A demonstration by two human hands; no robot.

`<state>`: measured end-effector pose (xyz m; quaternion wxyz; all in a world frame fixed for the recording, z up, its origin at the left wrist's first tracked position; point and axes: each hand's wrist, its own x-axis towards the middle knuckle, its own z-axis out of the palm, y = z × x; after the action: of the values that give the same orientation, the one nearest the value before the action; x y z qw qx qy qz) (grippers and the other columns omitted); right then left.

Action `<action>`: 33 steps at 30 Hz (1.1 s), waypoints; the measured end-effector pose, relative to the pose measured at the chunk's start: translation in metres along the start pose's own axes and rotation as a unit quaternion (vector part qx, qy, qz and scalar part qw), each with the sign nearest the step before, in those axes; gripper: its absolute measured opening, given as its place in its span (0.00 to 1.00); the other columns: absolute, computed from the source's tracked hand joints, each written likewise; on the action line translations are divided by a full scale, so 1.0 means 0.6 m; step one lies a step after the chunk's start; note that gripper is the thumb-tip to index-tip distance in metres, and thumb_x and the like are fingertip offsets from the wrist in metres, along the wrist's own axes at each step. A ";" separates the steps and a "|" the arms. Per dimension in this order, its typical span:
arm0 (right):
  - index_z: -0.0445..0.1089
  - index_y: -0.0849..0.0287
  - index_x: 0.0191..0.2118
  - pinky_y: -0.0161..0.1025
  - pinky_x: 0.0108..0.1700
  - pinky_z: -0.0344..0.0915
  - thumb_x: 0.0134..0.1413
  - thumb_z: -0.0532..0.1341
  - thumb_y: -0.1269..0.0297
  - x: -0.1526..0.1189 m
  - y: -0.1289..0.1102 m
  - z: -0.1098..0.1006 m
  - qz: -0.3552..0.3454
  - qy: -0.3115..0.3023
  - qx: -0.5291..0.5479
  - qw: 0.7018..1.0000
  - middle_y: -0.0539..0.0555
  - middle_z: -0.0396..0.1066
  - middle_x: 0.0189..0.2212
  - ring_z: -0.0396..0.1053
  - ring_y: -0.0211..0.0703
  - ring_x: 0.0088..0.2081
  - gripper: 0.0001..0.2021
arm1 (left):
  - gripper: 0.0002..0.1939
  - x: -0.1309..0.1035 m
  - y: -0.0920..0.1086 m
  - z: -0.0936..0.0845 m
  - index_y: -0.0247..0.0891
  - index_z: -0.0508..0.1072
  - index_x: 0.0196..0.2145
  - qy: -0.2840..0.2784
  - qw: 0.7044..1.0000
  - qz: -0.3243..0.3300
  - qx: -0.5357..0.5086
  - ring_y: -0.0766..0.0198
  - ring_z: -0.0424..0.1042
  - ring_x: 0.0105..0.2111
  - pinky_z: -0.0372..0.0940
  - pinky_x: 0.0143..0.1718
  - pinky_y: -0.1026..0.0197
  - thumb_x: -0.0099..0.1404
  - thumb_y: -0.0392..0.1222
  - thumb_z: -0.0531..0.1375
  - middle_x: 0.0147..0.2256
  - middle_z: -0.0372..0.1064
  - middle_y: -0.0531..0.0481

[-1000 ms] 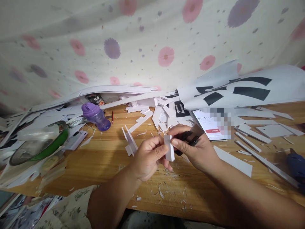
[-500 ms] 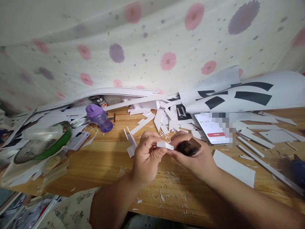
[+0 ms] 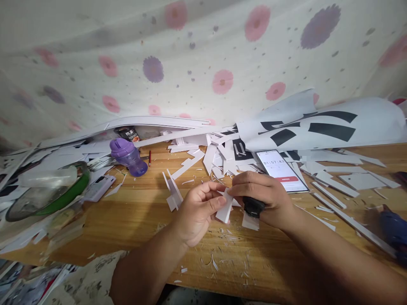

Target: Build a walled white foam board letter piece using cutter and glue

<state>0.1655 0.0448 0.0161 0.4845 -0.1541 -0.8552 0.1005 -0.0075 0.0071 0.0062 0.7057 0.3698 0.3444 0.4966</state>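
A small flat white board piece (image 3: 225, 206) is pinched between the thumb and fingers of my left hand (image 3: 201, 207), above the wooden table. My right hand (image 3: 270, 197) is closed round a black tool (image 3: 253, 206) with a broad, flat, shiny end that hangs below the palm; its exact kind is unclear. The fingertips of that same hand meet the upper end of the white piece. White shavings (image 3: 214, 263) lie on the wood under both hands. To the left of my left hand rests a joined white board part (image 3: 172, 191).
A phone (image 3: 282, 171) showing a running timer lies behind my right hand. White offcuts (image 3: 222, 156) are heaped at the back. A purple cup (image 3: 129, 156), a red pencil (image 3: 149, 158) and a green-rimmed bowl (image 3: 65, 192) stand or lie left. Long white strips (image 3: 352, 218) lie right.
The white piece has turned from lying nearly level to pointing downward. My right hand has rolled over, so its knuckles face up and the black tool's flat end points down.
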 end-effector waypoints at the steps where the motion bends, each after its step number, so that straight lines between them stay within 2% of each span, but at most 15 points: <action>1: 0.72 0.55 0.39 0.36 0.33 0.69 0.53 0.58 0.76 -0.001 0.000 0.001 0.008 0.009 0.003 1.000 0.55 0.72 0.32 0.72 0.39 0.34 0.11 | 0.19 0.000 -0.002 0.000 0.33 0.72 0.35 0.007 1.000 0.011 0.004 0.69 0.68 0.26 0.65 0.27 0.67 0.47 0.41 0.71 0.27 0.69 0.52; 4: 0.71 0.54 0.42 0.38 0.37 0.70 0.52 0.60 0.76 -0.004 -0.003 0.002 0.086 0.046 0.032 0.995 0.55 0.74 0.34 0.72 0.41 0.37 0.13 | 0.18 0.000 -0.009 -0.003 0.34 0.72 0.36 0.022 0.998 0.053 0.028 0.70 0.66 0.26 0.62 0.26 0.67 0.49 0.43 0.70 0.27 0.69 0.52; 8: 0.73 0.55 0.36 0.38 0.35 0.70 0.53 0.62 0.71 -0.002 -0.014 0.004 0.184 0.057 0.113 0.975 0.52 0.75 0.31 0.73 0.40 0.34 0.05 | 0.16 0.000 -0.018 -0.009 0.35 0.74 0.36 0.044 0.991 0.116 0.047 0.68 0.67 0.28 0.62 0.30 0.65 0.51 0.44 0.69 0.29 0.71 0.51; 12: 0.73 0.56 0.31 0.36 0.32 0.70 0.50 0.64 0.69 0.002 -0.020 0.010 0.216 0.080 0.150 0.962 0.51 0.75 0.27 0.72 0.39 0.31 0.01 | 0.14 -0.002 -0.024 -0.012 0.36 0.75 0.36 0.058 0.983 0.155 0.079 0.67 0.70 0.32 0.64 0.35 0.65 0.51 0.43 0.69 0.32 0.74 0.49; 19: 0.72 0.56 0.29 0.36 0.30 0.68 0.51 0.64 0.65 0.005 -0.022 0.011 0.234 0.076 0.175 0.953 0.51 0.74 0.26 0.71 0.38 0.28 0.03 | 0.14 -0.003 -0.026 -0.008 0.37 0.75 0.35 0.049 0.984 0.152 0.074 0.68 0.70 0.29 0.65 0.33 0.64 0.51 0.44 0.69 0.31 0.74 0.51; 22: 0.71 0.55 0.33 0.36 0.30 0.67 0.53 0.61 0.67 -0.002 -0.017 0.012 0.226 0.090 0.118 0.963 0.50 0.73 0.27 0.70 0.38 0.29 0.02 | 0.16 -0.002 -0.024 -0.003 0.37 0.74 0.35 0.049 0.989 0.133 0.041 0.69 0.68 0.27 0.64 0.30 0.64 0.50 0.44 0.70 0.29 0.71 0.53; 26: 0.69 0.57 0.37 0.37 0.28 0.63 0.51 0.57 0.72 -0.016 -0.006 0.020 0.129 0.057 -0.072 0.987 0.51 0.70 0.26 0.67 0.39 0.28 0.08 | 0.17 -0.001 -0.018 0.004 0.36 0.72 0.36 0.062 0.992 0.107 -0.024 0.69 0.67 0.28 0.64 0.29 0.64 0.49 0.42 0.70 0.29 0.69 0.53; 29: 0.67 0.59 0.34 0.37 0.26 0.61 0.48 0.56 0.73 -0.022 -0.001 0.028 0.096 0.022 -0.185 0.978 0.53 0.68 0.25 0.65 0.41 0.26 0.06 | 0.19 0.000 -0.013 0.008 0.36 0.73 0.38 0.068 0.991 0.100 -0.056 0.69 0.66 0.28 0.63 0.28 0.65 0.48 0.40 0.70 0.28 0.66 0.54; 33: 0.65 0.58 0.31 0.36 0.25 0.58 0.47 0.56 0.72 -0.020 0.000 0.034 0.089 0.014 -0.259 0.962 0.53 0.67 0.24 0.64 0.41 0.26 0.04 | 0.21 -0.001 -0.009 0.011 0.36 0.72 0.39 0.073 0.990 0.096 -0.076 0.69 0.66 0.29 0.64 0.26 0.66 0.46 0.39 0.71 0.29 0.66 0.53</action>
<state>0.1539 0.0397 -0.0039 0.4287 -0.3511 -0.8282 -0.0839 0.0003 0.0043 0.0046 0.6540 0.3092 0.3189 0.6123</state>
